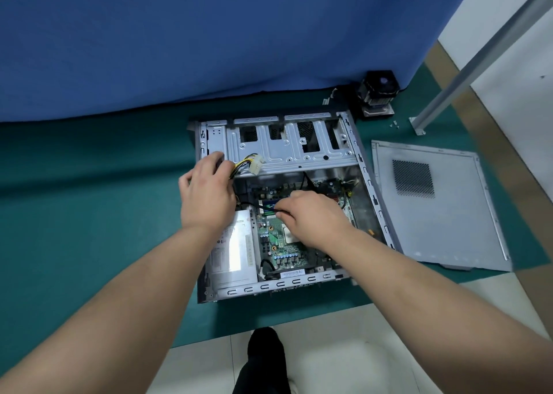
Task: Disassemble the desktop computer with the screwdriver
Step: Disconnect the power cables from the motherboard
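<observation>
1 open PC case (371,184), 2 hands inside: left hand (206,196), right hand (314,214)

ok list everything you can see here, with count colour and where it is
computer case: one, grey metal, open, lying on the green mat
motherboard: one, green, inside the case
power supply: one, silver, in the case's near left corner
power cable: one bundle, yellow and black with white plug, over the drive cage
side panel: one, grey, flat on the mat right of the case
cooler with fan: one, black and silver, behind the case
screws: a few, silver, near the cooler
curtain: one, blue, behind
left hand: grips the power cable
right hand: pinches a black cable over the motherboard
</observation>
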The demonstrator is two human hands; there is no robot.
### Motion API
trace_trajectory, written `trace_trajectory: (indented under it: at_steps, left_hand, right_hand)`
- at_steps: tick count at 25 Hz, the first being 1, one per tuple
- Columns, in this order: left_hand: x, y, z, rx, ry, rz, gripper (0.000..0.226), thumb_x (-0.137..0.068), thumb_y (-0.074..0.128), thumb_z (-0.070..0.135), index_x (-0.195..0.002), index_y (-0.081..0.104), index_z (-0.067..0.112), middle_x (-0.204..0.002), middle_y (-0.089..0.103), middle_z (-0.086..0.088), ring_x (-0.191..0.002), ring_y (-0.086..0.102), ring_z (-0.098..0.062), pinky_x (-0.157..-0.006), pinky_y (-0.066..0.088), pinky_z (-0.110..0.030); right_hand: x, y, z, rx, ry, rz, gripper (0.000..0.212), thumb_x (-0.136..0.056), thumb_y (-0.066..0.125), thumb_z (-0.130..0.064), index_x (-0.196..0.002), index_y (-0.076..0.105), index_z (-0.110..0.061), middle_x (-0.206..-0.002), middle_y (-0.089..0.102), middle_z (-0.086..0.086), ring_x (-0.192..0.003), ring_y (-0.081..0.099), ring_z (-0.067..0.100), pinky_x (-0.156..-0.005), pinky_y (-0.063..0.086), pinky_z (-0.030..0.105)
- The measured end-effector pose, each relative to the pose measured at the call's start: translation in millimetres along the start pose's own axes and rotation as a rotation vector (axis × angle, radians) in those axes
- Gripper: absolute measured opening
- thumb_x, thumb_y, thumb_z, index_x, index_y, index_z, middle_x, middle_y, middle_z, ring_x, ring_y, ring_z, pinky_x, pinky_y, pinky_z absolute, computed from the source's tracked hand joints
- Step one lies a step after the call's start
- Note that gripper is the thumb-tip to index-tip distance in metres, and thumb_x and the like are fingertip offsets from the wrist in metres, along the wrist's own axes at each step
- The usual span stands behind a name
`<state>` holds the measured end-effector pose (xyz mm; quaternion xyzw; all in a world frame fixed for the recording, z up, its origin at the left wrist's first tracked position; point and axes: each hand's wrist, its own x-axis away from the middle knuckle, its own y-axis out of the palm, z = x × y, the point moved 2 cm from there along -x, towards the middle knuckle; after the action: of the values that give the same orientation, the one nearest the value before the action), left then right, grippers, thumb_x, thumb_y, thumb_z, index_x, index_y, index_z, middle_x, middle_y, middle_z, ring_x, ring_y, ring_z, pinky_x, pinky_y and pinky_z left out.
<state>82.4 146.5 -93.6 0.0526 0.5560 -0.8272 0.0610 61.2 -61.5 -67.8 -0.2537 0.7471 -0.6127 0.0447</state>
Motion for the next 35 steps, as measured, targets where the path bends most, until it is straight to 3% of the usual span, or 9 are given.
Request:
trace_trajectory:
  at_steps: [4, 9, 13, 17, 21, 24, 26, 29, 35]
  left_hand:
    - [-1.5, -4.8, 2.8, 0.021, -0.037, -0.046, 0.023, -0.094, 0.066, 0.023, -0.116, 0.062, 0.023, -0.143, 0.050, 0.001, -0.134, 0.043, -0.021, -0.100, 0.027, -0.040]
    - [-4.1, -6.2, 0.8, 0.032, -0.034, -0.038, 0.022, -0.090, 0.067, 0.012, -0.111, 0.063, 0.021, -0.132, 0.053, 0.002, -0.125, 0.044, -0.019, -0.094, 0.025, -0.035]
    - [-0.3, -7.0, 1.2, 0.059, -0.036, -0.034, 0.023, -0.091, 0.063, 0.006, -0.113, 0.060, 0.013, -0.124, 0.055, -0.002, -0.119, 0.045, -0.023, -0.099, 0.027, -0.034]
    - [9.3, -11.4, 4.4, 0.129, 0.008, -0.103, 0.018, -0.093, 0.057, 0.003, -0.107, 0.054, 0.015, -0.114, 0.055, -0.004, -0.118, 0.040, -0.029, -0.102, 0.034, -0.042]
    - [27.8, -13.1, 1.6, 0.237, -0.061, -0.187, 0.004, -0.103, 0.051, 0.024, -0.106, 0.051, 0.025, -0.111, 0.046, 0.002, -0.110, 0.034, -0.024, -0.098, 0.039, -0.041]
    - [35.4, -14.6, 2.5, 0.246, -0.020, -0.197, 0.022, -0.103, 0.051, 0.039, -0.120, 0.061, 0.029, -0.107, 0.049, 0.007, -0.107, 0.034, -0.016, -0.095, 0.037, -0.034]
    - [36.4, -17.7, 7.1, 0.226, 0.034, -0.153, 0.023, -0.101, 0.055, 0.040, -0.112, 0.069, 0.025, -0.105, 0.055, 0.007, -0.108, 0.038, -0.017, -0.094, 0.039, -0.037]
    - [34.0, -18.9, 12.8, 0.220, 0.100, -0.084, 0.020, -0.097, 0.066, 0.033, -0.104, 0.074, 0.016, -0.127, 0.057, -0.001, -0.122, 0.041, -0.024, -0.103, 0.037, -0.040]
    - [44.1, -17.5, -3.4, 0.474, -0.043, -0.013, 0.019, -0.102, 0.062, 0.021, -0.114, 0.071, 0.010, -0.130, 0.052, 0.005, -0.125, 0.039, -0.013, -0.111, 0.035, -0.032]
  right_hand:
    - [-3.4, -23.5, -8.6, 0.024, 0.001, -0.042, 0.029, -0.105, 0.045, -0.042, -0.118, 0.068, -0.029, -0.107, 0.067, -0.003, -0.094, 0.066, 0.025, -0.070, 0.053, 0.034]
    - [-11.0, -57.3, 6.3, 0.007, 0.103, -0.012, 0.025, -0.101, 0.049, -0.049, -0.102, 0.067, -0.032, -0.080, 0.064, -0.012, -0.075, 0.062, 0.014, -0.061, 0.051, 0.029]
    - [-13.6, -79.4, 18.6, -0.153, 0.170, -0.016, 0.019, -0.098, 0.057, -0.046, -0.091, 0.067, -0.031, -0.076, 0.063, -0.012, -0.074, 0.061, 0.015, -0.068, 0.054, 0.032]
    - [-13.1, -96.1, 28.8, -0.289, 0.197, 0.034, 0.020, -0.096, 0.064, -0.044, -0.085, 0.069, -0.027, -0.067, 0.060, -0.011, -0.059, 0.054, 0.006, -0.058, 0.041, 0.027]
    - [-21.3, -118.5, 33.4, -0.315, 0.184, 0.073, 0.021, -0.093, 0.068, -0.041, -0.082, 0.071, -0.024, -0.067, 0.064, -0.008, -0.054, 0.053, -0.001, -0.055, 0.037, 0.023]
    - [-35.6, -137.9, 24.6, -0.281, 0.118, 0.086, 0.018, -0.094, 0.066, -0.036, -0.085, 0.073, -0.022, -0.072, 0.066, -0.011, -0.065, 0.056, 0.003, -0.063, 0.040, 0.026]
    - [-46.0, -148.4, 11.5, -0.251, 0.052, 0.084, 0.017, -0.094, 0.063, -0.032, -0.088, 0.074, -0.021, -0.077, 0.066, -0.013, -0.075, 0.060, 0.013, -0.069, 0.044, 0.028]
    - [-62.6, -157.6, -12.1, -0.163, -0.028, 0.074, 0.019, -0.095, 0.056, -0.031, -0.091, 0.073, -0.023, -0.090, 0.070, -0.007, -0.087, 0.062, 0.019, -0.078, 0.053, 0.034]
    - [-83.5, -160.7, -20.7, 0.101, 0.108, 0.055, 0.016, -0.084, 0.052, -0.026, -0.085, 0.067, -0.023, -0.088, 0.064, 0.000, -0.077, 0.059, 0.027, -0.059, 0.041, 0.029]
